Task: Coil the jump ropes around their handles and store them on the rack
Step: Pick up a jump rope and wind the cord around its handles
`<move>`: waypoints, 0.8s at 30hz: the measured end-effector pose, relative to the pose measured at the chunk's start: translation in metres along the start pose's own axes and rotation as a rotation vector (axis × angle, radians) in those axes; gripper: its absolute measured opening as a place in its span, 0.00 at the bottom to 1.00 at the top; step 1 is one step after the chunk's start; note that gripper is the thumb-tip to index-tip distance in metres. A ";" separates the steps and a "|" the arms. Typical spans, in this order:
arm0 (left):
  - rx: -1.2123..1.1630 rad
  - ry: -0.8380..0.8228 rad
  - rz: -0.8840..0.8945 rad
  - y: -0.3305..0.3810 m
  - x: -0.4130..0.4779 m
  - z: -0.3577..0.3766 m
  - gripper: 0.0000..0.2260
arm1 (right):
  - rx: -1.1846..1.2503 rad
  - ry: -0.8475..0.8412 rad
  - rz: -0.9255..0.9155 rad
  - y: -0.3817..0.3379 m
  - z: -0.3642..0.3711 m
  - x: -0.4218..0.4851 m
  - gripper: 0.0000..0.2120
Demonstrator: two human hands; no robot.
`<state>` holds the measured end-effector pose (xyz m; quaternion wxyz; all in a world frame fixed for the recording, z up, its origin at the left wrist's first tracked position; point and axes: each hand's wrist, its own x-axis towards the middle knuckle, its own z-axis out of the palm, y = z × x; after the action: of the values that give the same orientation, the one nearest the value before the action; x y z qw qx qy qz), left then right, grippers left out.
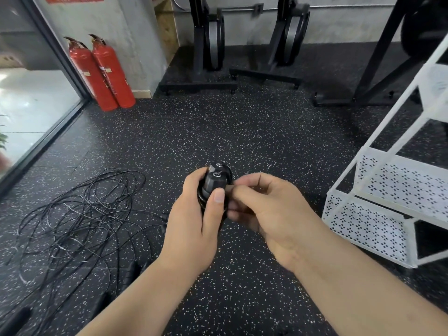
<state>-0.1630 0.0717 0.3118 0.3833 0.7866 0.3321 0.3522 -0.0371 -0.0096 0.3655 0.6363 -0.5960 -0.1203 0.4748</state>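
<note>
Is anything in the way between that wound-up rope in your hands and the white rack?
Nothing visible. The left hand grips the rope bundle, the right hand pinches its side, and the rack stands to the right with only bare floor between. The loose ropes lie off to the left.

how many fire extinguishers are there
2. Both stand on the floor at the upper left, against the grey wall by the glass door: one extinguisher nearer the door, the second extinguisher just right of it. No others show, though some could be out of frame.
</note>
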 end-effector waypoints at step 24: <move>-0.519 0.074 -0.500 0.012 0.019 0.003 0.25 | -0.212 -0.087 -0.268 0.012 0.009 -0.002 0.06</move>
<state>-0.1474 0.0801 0.3268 0.6323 0.5443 0.4275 0.3482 -0.0499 -0.0076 0.3586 0.6219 -0.6171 -0.2756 0.3956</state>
